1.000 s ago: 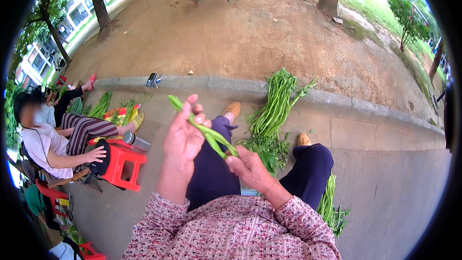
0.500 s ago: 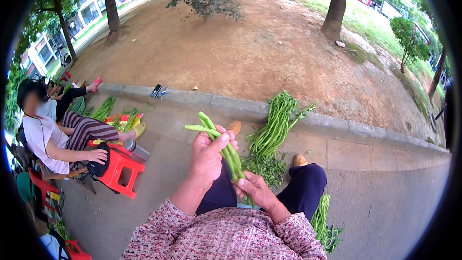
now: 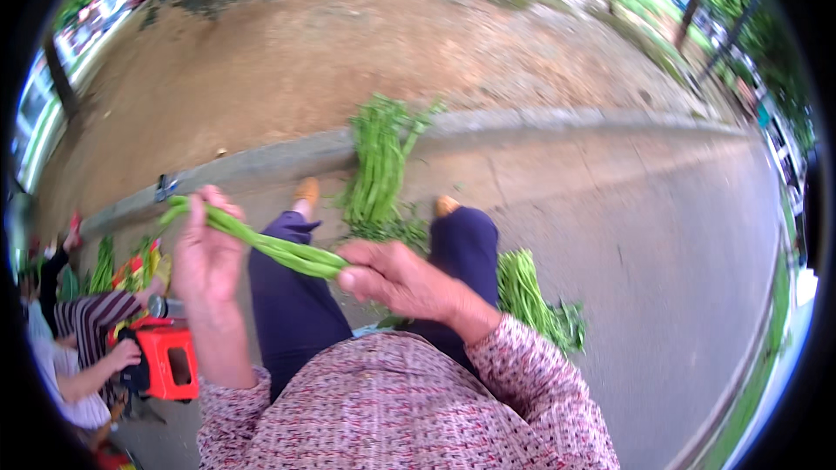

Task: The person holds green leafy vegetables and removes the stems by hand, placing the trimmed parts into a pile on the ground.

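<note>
A small bunch of long green vegetable stems (image 3: 283,250) stretches slantwise between my hands, above my lap. My left hand (image 3: 207,248) pinches its upper left end between thumb and fingers. Around the lower right end my right hand (image 3: 405,277) is closed, its thumb on top and that end mostly hidden. Beyond my knees a big pile of similar green stems (image 3: 379,165) leans over the curb, with loose leafy pieces (image 3: 396,230) at its near end. Another stem bundle with leaves (image 3: 525,292) lies on the pavement right of my right knee.
A stone curb (image 3: 522,120) crosses between the pavement and bare earth. At left, a seated person in striped trousers (image 3: 83,326) rests a hand by a red plastic stool (image 3: 181,367). Further greens (image 3: 103,265) lie near them. A dark phone-like object (image 3: 162,187) sits by the curb.
My view has swung to the right, shifting the surroundings leftward. My hands have moved farther apart, and the stems now lie flatter between them. My right hand grips the end from above.
</note>
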`<state>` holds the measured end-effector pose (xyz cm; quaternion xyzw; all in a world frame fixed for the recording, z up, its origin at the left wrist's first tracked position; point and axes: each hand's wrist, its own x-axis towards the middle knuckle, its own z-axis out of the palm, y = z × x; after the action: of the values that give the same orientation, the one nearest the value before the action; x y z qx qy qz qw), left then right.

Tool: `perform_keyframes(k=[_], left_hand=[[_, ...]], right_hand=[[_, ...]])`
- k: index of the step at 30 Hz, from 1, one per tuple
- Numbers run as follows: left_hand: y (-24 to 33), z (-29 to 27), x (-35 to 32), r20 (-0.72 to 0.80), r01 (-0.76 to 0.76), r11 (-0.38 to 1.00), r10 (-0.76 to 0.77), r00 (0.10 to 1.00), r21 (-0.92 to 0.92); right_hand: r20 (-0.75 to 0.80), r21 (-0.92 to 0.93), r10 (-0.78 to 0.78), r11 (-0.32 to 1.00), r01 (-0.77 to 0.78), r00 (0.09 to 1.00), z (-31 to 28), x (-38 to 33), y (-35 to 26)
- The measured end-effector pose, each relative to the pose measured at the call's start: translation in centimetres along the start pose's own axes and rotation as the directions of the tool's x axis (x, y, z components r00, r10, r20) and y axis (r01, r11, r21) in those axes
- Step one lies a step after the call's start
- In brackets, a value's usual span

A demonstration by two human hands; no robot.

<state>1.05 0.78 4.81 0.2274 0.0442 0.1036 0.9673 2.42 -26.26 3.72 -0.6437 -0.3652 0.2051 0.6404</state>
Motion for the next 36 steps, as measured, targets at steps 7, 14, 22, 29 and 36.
perform_keyframes(k=[7, 14, 22, 29, 36], left_hand=[[-7.9, 10.4, -1.0, 0.534, 0.177, 0.971, -0.238, 0.811, 0.163], [-15.3, 3.9, -1.4, 0.153, 0.333, 0.504, -0.701, 0.696, 0.797], [-9.4, -5.7, -1.2, -0.172, 0.362, 0.335, -0.482, 0.859, 0.870], [-4.7, -9.0, -0.4, -0.154, 0.182, 0.247, -0.128, 0.980, 0.952], [-2.6, -13.6, -0.5, -0.163, 0.165, 0.135, -0.028, 0.986, 0.977]], right_hand=[[-0.210, -0.381, -0.100, 0.925, 0.013, 0.973, -9.3, -6.9, -11.1], [-0.533, -0.251, 0.181, 0.899, -0.358, 0.827, -13.2, -17.1, -11.3], [-0.823, 0.244, 0.434, 0.852, -0.463, 0.367, -13.3, -29.7, -1.5], [-0.822, 0.405, 0.539, 0.780, -0.477, 0.183, -11.6, -33.9, 3.1], [-0.820, 0.429, 0.557, 0.749, -0.505, 0.130, -12.2, -36.3, 5.5]])
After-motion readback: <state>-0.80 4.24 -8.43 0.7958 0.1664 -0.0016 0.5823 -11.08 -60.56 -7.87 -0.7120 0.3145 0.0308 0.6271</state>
